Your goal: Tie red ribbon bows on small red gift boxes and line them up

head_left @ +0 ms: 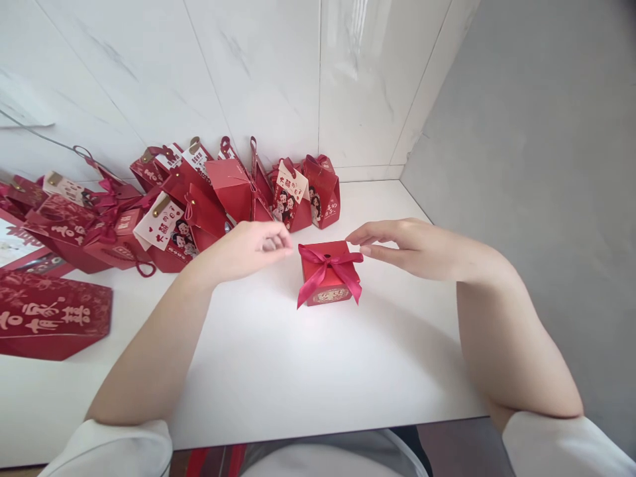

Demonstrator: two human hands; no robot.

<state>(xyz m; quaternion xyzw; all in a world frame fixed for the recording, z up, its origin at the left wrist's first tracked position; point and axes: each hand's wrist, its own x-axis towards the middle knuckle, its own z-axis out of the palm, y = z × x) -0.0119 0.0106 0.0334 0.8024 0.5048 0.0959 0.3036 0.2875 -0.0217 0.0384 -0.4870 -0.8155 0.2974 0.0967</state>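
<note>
A small red gift box (322, 295) with gold print on its front stands upright on the white table (308, 371). A crimson ribbon bow (328, 262) is tied across its top, with both tails hanging down the front. My left hand (251, 246) hovers just left of the box, fingers loosely curled and nothing in them. To the right, my right hand (410, 246) has its fingers stretched out, the tips close to the box's upper right edge. Whether those fingertips touch the box or ribbon I cannot tell.
Several red gift boxes (226, 189) with ribbons, handles and white tags crowd the back left along the marbled wall (268, 73). A larger red box (54, 315) lies at the left. The table's right edge borders a grey surface (536, 165).
</note>
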